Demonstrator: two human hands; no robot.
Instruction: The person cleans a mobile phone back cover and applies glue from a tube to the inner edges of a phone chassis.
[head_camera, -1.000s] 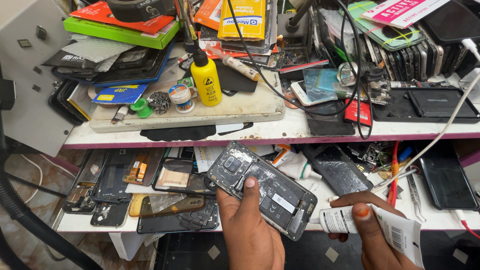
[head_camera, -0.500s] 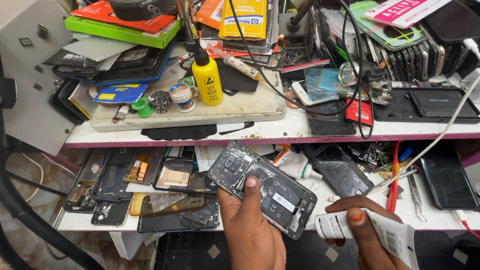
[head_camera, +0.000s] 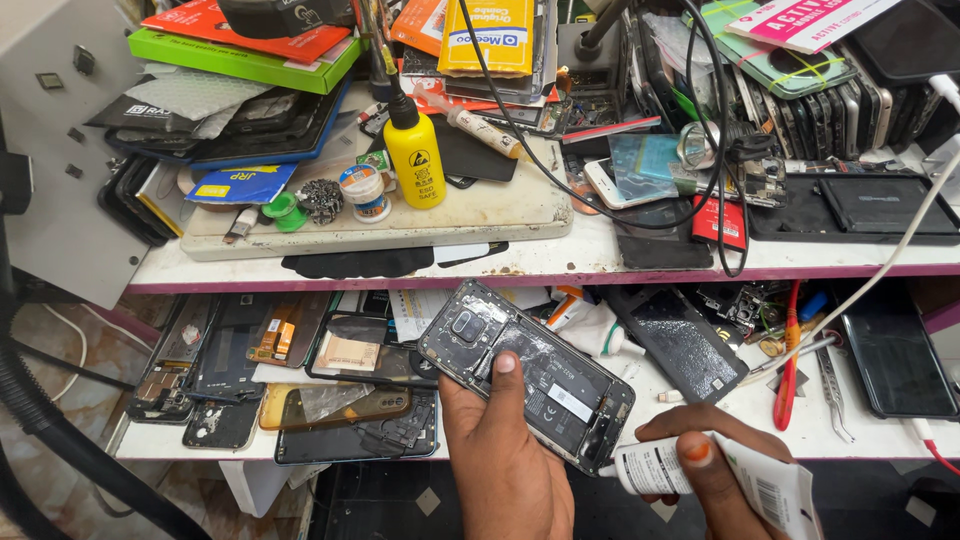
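**Head view: opened phone and glue tube in hand**

The left hand (head_camera: 505, 455) grips an opened phone (head_camera: 528, 375) from below, thumb pressed on its inner face. The back cover is already off: camera module, battery area and a white label strip are exposed. The phone lies tilted, its camera end away from the palm.

The right hand (head_camera: 705, 470) is closed around a white tube (head_camera: 715, 478). The nozzle points toward the phone's near corner and sits just beside it; contact cannot be confirmed.

Progress, as judged from the picture: opening is done. The shine on the inner face may be film or adhesive; this cannot be told. No back cover is fitted.

Packages and labels, relative to the left hand:

1. Above, on the upper shelf: 1 yellow bottle (head_camera: 414, 158) with a black nozzle and a black label mark.
2. Above and left: 1 flat green box (head_camera: 240, 62) under 1 red pack.
3. Directly above, further back: 1 yellow pouch (head_camera: 488, 36) with a blue-and-white label.
4. Above and far right: 1 pink-and-white card (head_camera: 815, 20).
5. Left, on the lower shelf: several stripped phone frames (head_camera: 225, 360).
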